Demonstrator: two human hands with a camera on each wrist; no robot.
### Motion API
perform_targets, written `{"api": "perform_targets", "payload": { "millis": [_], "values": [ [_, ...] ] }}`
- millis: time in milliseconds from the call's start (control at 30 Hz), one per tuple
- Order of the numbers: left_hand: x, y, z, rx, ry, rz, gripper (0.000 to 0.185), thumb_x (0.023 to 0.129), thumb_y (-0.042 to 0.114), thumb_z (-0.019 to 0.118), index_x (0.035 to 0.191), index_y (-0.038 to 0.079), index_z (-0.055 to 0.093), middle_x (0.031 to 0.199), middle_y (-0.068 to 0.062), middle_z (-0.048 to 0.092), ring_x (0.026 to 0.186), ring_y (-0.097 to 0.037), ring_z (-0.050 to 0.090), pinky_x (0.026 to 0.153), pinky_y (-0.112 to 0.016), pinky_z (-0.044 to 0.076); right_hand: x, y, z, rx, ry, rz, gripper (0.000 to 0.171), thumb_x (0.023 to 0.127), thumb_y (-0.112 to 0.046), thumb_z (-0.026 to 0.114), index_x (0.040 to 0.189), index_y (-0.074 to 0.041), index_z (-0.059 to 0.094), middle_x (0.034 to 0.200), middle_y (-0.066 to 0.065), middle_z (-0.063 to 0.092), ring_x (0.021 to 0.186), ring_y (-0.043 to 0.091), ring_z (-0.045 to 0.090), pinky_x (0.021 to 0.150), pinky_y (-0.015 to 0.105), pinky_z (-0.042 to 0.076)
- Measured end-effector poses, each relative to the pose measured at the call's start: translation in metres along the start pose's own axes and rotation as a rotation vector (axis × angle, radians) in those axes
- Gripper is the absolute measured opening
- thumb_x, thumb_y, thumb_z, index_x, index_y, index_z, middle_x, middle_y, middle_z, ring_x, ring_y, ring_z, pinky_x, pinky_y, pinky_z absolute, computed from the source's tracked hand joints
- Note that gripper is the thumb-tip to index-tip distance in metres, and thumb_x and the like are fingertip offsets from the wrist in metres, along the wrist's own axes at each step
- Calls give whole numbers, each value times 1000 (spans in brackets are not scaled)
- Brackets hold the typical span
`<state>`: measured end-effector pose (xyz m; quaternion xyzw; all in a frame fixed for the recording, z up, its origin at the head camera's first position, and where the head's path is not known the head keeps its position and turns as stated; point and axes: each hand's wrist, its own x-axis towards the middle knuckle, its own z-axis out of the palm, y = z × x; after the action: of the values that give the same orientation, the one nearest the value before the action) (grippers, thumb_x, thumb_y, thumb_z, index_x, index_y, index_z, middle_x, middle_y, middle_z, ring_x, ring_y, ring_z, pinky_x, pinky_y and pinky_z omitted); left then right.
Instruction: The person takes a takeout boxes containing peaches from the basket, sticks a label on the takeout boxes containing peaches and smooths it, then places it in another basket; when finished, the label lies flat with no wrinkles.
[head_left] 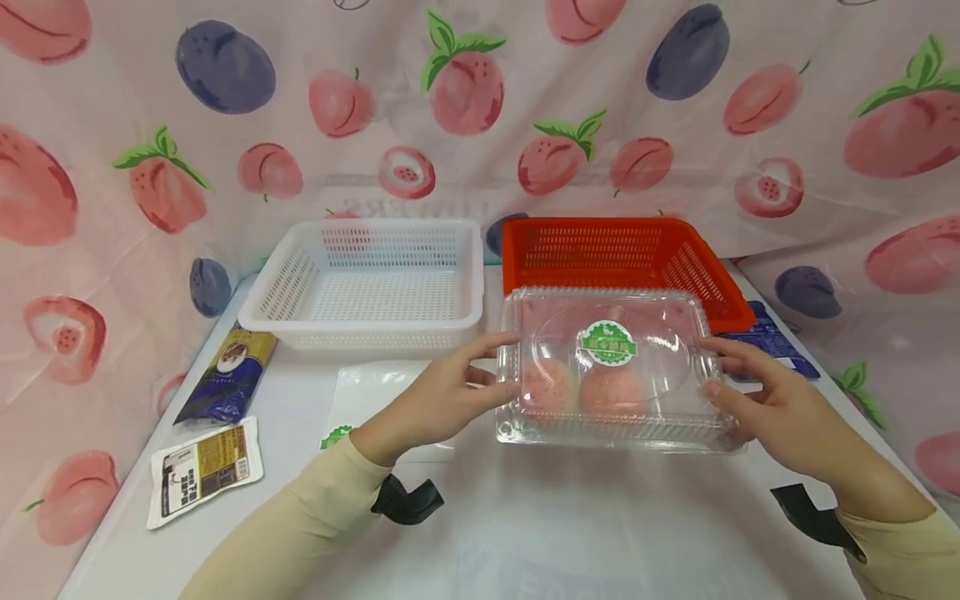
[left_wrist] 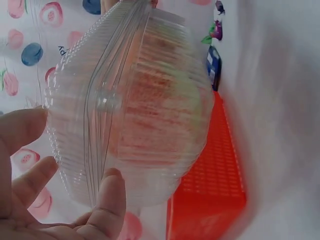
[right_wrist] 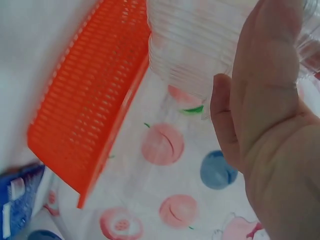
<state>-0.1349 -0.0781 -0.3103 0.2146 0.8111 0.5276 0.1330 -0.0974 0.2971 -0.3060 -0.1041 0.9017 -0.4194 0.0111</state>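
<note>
A clear plastic clamshell box (head_left: 667, 383) with a round green label (head_left: 609, 343) is held up by both hands, in front of the red basket. Inside sit two rounded pink things (head_left: 611, 392), blurred behind ribbed plastic in the left wrist view. My left hand (head_left: 442, 396) holds the box's left end, thumb and fingers at its edge. On the opposite end, my right hand (head_left: 787, 417) grips the side between thumb and fingers. The right wrist view shows the back of this hand (right_wrist: 270, 100) against the box's ribbed wall.
Behind the box stands a red basket (head_left: 720, 292); a white basket (head_left: 360, 333) is beside it. At left lie a blue-and-gold packet (head_left: 228, 375) and a white-edged packet (head_left: 206, 471). A clear bag (head_left: 367, 383) lies mid-table, a blue packet (head_left: 772, 342) at right.
</note>
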Motion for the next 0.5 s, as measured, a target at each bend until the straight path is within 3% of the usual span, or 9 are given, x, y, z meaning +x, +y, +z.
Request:
{"api": "perform_targets", "payload": {
  "millis": [100,233,500],
  "values": [
    [12,8,-1,4,19,23,55,95,26,69,146,26,52,139,-4,52,108,-20,64,82,-40,55,6,-1,-9,5,44,-52,51,102,-10,59,149,-9,41,125,24,46,76,18,69,56,35,59],
    [27,14,-1,-7,30,43,52,95,26,69,145,25,54,140,-4,52,111,-20,64,86,-43,55,14,-3,-20,-23,75,-32,52,102,-14,60,150,-10,41,127,24,48,68,17,66,52,33,56],
    [54,17,5,-42,98,30,50,97,29,67,145,26,52,138,-5,54,113,-23,61,88,-40,56,34,-5,-37,-93,126,-1,56,102,-23,61,152,-10,40,126,26,52,80,6,60,57,30,57]
  ]
}}
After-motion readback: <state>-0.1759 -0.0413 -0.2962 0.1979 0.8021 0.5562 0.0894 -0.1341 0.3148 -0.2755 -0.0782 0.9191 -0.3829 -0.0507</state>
